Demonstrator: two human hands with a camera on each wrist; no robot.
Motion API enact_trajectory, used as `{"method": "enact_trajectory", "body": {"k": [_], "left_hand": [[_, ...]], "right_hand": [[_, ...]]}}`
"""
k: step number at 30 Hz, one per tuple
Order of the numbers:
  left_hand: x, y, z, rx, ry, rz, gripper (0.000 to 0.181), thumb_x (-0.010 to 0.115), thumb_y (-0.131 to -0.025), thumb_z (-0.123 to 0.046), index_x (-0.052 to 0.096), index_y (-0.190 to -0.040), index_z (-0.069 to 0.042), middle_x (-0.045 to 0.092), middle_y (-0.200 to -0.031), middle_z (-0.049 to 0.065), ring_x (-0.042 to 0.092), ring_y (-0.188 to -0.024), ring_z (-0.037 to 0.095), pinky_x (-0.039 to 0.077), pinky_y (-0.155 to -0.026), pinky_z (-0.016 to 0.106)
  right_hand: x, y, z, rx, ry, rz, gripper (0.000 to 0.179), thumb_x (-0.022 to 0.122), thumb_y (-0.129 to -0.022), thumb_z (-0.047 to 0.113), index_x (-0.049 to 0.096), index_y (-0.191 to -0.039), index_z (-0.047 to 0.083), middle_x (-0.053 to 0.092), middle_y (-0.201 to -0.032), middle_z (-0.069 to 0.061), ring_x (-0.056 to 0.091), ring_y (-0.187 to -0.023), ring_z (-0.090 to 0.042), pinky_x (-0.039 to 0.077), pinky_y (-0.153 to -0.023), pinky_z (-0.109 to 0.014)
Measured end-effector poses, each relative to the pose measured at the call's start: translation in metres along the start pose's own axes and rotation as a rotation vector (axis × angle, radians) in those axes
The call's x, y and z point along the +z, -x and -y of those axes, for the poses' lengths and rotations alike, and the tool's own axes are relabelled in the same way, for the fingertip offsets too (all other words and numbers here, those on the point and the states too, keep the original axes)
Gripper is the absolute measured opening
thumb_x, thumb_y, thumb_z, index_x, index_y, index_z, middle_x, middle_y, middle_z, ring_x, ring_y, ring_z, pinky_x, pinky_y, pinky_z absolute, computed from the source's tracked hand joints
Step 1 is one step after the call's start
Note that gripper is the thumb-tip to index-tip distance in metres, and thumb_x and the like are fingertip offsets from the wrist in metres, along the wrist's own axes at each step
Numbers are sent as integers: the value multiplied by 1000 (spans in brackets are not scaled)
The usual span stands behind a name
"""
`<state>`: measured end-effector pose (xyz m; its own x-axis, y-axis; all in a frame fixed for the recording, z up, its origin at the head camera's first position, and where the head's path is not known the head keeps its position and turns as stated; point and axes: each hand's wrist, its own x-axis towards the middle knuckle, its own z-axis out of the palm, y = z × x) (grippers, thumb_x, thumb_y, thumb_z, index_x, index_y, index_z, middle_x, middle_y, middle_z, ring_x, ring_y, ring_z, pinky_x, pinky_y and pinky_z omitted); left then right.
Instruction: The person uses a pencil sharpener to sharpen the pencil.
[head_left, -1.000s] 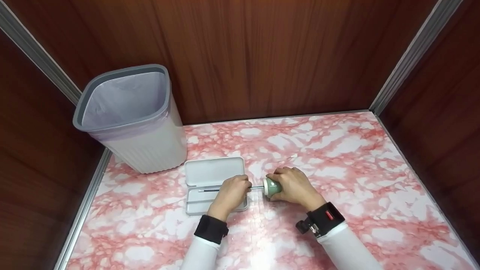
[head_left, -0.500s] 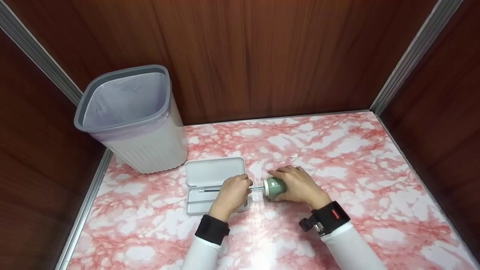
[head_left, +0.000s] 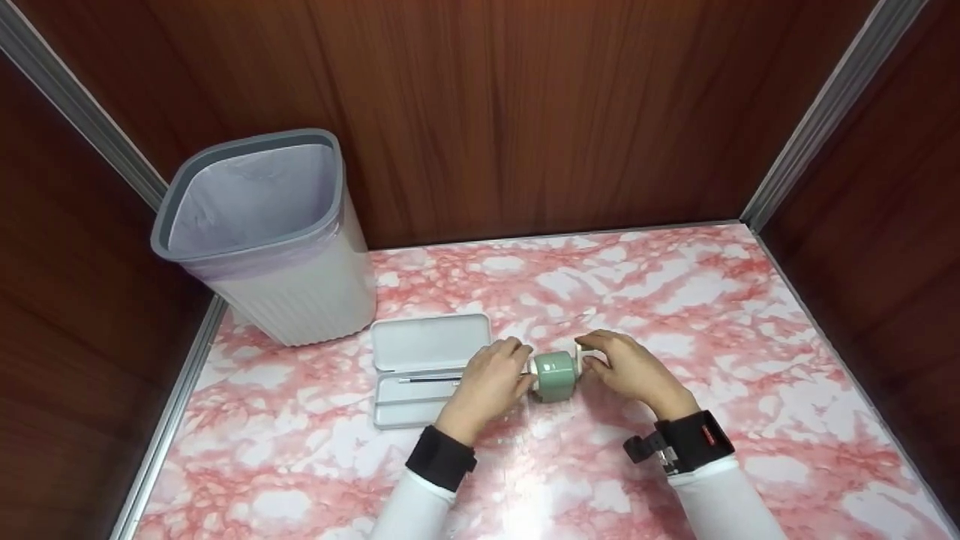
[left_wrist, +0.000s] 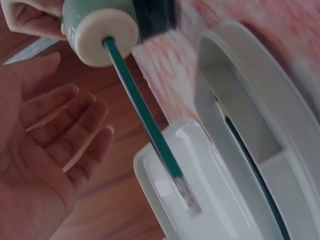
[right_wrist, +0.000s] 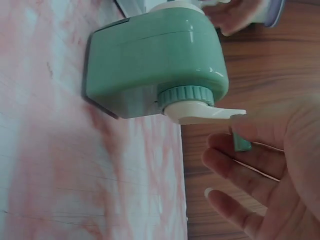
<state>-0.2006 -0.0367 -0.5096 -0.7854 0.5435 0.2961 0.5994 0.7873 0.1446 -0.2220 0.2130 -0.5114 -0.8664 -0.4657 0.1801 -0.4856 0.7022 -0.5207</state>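
A green pencil sharpener [head_left: 556, 375] with a cream front ring stands on the table between the two hands. A green-and-silver pencil [left_wrist: 142, 112] sticks out of its front hole. My left hand [head_left: 487, 382] is beside that front, its fingers loosely spread next to the pencil in the left wrist view. In the head view it hides most of the pencil. My right hand [head_left: 630, 371] pinches the cream crank handle [right_wrist: 207, 114] at the sharpener's back, by its small green knob [right_wrist: 242, 143]. An open pale grey pencil case [head_left: 429, 341] lies left of the sharpener, holding a dark pencil [left_wrist: 255, 172].
A pale waste bin [head_left: 300, 289] with a grey rim and a liner stands at the back left of the red-and-white marbled table [head_left: 720, 300]. Brown wood-grain panels [head_left: 555, 112] enclose the table at the back and sides.
My right hand has moved from the sharpener's body rightward to its crank handle. My left hand has let go of the pencil and shifted right to the sharpener's front.
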Motion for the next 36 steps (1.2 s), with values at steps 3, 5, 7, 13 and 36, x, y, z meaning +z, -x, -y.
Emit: {"method": "enact_trajectory", "body": {"k": [3,5,7,13,36], "left_hand": [[7,-6,-13,25,-71,-4,45,70,-87,-37,62,-120,-7,59,-113,6,58,-104,21,47,-85,35],[12,-10,-20,40,-122,-17,49,71,-86,-39,61,-122,-8,59,-113,5,57,-105,20,47,-84,35],[18,-12,-26,48,-171,-25,53,72,-84,-41,61,-124,-8,59,-113,5,57,-105,20,46,-83,35],[27,-18,-34,56,-282,-63,59,73,-80,-48,62,-122,-8,60,-108,4,58,-100,19,46,-75,34],[49,-21,-39,0,-339,-100,52,68,-82,-37,57,-120,-3,59,-98,6,59,-85,20,47,-64,33]], "right_hand": [[2,0,-3,3,0,-51,27,66,-91,7,67,-117,-1,67,-114,-13,63,-105,-28,49,-88,-44],[4,1,-5,3,-2,-85,23,65,-92,9,69,-114,0,68,-109,-10,64,-101,-26,50,-86,-43],[5,1,-7,-3,-7,-112,20,64,-93,10,70,-111,2,69,-105,-8,65,-97,-24,51,-83,-42],[8,1,-11,-38,-1,-155,16,65,-92,9,73,-106,4,69,-97,-3,66,-90,-20,52,-79,-39],[11,-5,-16,6,-58,-131,19,65,-92,8,73,-108,1,70,-96,-7,66,-90,-24,52,-82,-40]]}}
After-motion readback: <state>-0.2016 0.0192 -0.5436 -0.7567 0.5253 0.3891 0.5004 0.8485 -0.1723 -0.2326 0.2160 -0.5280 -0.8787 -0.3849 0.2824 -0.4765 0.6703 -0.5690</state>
